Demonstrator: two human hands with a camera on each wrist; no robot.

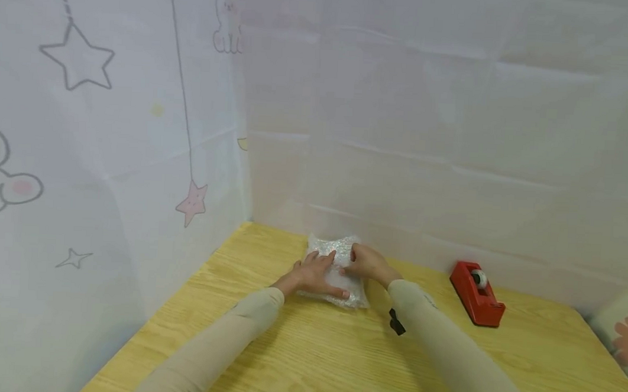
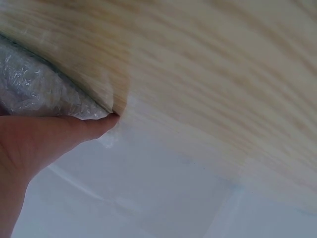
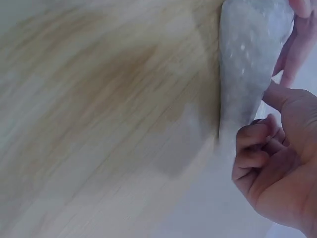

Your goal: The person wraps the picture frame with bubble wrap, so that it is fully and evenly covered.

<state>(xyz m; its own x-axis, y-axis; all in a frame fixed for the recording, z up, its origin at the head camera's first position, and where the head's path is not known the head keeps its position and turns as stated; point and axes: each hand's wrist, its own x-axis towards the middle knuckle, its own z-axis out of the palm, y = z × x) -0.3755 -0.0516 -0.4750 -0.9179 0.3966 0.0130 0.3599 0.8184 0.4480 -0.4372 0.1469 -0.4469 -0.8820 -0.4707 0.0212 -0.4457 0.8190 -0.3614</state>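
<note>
A package in clear bubble wrap (image 1: 336, 280) lies flat on the wooden table, close to the back wall. My left hand (image 1: 317, 274) rests on its left part with the fingers and thumb spread. In the left wrist view one outstretched digit of that hand runs along the edge of the wrap (image 2: 42, 87). At the package's right side is my right hand (image 1: 369, 264). Its fingers are curled in, and the thumb reaches out against the wrap (image 3: 247, 59); I see no separate thing in those fingers. Both hands hide parts of the package.
A red tape dispenser (image 1: 476, 293) with a roll of tape stands on the table (image 1: 311, 356) to the right. A small black object (image 1: 397, 323) shows beside the right sleeve. Pale sheets cover the walls (image 1: 402, 135) right behind and left of the table.
</note>
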